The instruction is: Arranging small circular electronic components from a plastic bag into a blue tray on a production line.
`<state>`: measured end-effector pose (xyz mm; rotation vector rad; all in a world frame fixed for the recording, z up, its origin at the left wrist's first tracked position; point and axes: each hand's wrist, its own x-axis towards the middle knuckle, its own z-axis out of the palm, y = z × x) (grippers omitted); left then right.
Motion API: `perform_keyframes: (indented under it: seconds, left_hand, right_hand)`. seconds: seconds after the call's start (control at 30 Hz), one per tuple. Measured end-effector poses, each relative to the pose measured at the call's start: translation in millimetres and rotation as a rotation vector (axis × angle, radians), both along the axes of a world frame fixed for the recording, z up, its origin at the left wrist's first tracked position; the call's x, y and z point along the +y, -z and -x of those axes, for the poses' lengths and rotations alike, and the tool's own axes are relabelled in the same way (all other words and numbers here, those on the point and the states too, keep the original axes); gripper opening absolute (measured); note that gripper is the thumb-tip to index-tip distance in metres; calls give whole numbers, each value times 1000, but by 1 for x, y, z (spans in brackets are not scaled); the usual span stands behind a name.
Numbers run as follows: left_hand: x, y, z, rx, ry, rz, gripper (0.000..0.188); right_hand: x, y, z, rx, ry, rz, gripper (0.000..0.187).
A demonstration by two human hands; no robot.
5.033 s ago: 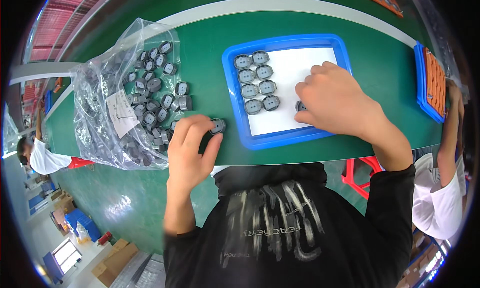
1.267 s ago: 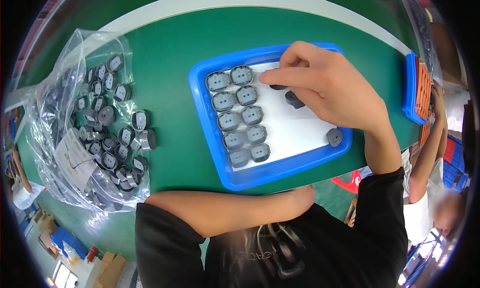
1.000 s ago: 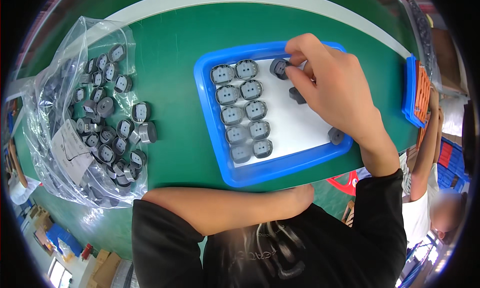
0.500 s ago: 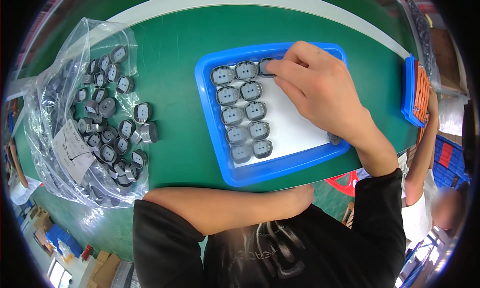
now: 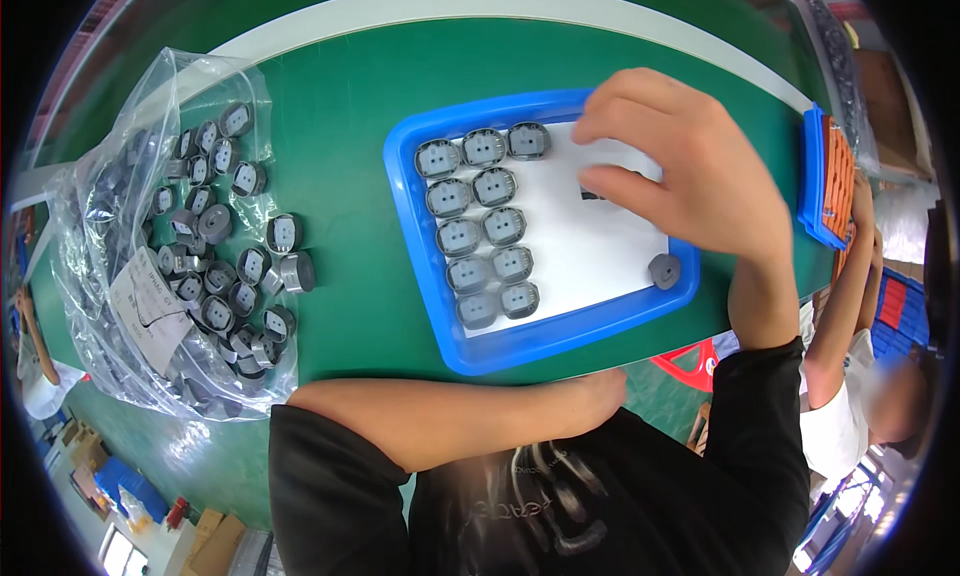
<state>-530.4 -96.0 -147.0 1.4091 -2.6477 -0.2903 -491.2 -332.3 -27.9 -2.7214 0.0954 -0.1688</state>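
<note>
**A:** Blue tray (image 5: 415, 246), head view: grey round parts (image 5: 480, 231) in two columns at its left, a third started on the top row. Right hand (image 5: 690, 171) hovers over the white middle, fingers loosely curled; can't tell if it holds anything.

**B:** Nearest loose ones?

**A:** Dark part (image 5: 592, 193) just under the fingertips; stray grey part (image 5: 664, 271) in the near-right corner. Left hand (image 5: 600, 391) rests at the table edge (image 5: 350, 316), further off.

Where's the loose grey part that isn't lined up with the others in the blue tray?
In the head view, the loose grey part lies alone in the blue tray's lower right corner, just below the right hand, apart from the rows of parts on the tray's left.
</note>
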Motion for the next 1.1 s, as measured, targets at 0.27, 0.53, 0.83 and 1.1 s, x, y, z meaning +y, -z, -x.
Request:
perform_keyframes:
  seconds: [0.27, 0.53, 0.83, 1.1]
  left_hand:
    - [-9, -1, -3, 63, 126, -125, 10]
    - [-9, -2, -7, 91, 81, -112, 6]
    - [0, 7, 3, 69, -12, 5, 5]
    - [-6, -9, -6, -54, 69, -78, 10]
  right_hand:
    - [-3, 16, 7, 176, -29, 141, 24]
    - [-10, 14, 6, 186, -11, -38, 22]
    - [-4, 18, 3, 24, 108, 110, 25]
    - [0, 18, 0, 24, 226, 90, 24]
